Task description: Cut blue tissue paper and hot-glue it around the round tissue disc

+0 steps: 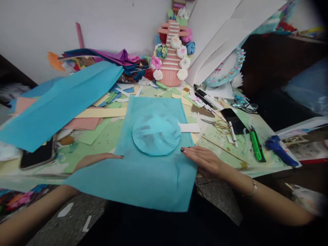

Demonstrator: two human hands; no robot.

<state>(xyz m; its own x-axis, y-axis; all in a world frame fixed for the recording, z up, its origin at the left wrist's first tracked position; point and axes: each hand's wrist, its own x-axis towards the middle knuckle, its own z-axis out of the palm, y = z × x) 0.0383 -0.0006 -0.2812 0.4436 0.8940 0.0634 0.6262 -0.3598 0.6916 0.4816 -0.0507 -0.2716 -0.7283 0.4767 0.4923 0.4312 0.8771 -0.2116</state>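
Observation:
A sheet of thin light-blue paper (pixel 143 181) lies on the table in front of me, its near part hanging over the edge toward my lap. A round disc (pixel 156 135), covered in blue paper, rests on it, and a white strip (pixel 190 127) sticks out on its right. My left hand (pixel 96 159) grips the sheet's left side; the paper drapes over its wrist and hides part of the hand. On the right side, my right hand (pixel 206 160) holds the sheet's edge, fingers together, close to the disc; its thumb is hidden.
A folded blue sheet (pixel 69 99) and a phone (pixel 38 153) lie left. On the right are gold-handled scissors (pixel 221 126), a thin stick (pixel 225 149), another phone (pixel 234 120), a green cutter (pixel 257 145) and a blue glue gun (pixel 279 148). A flower-decorated pink guitar model (pixel 171 73) stands behind.

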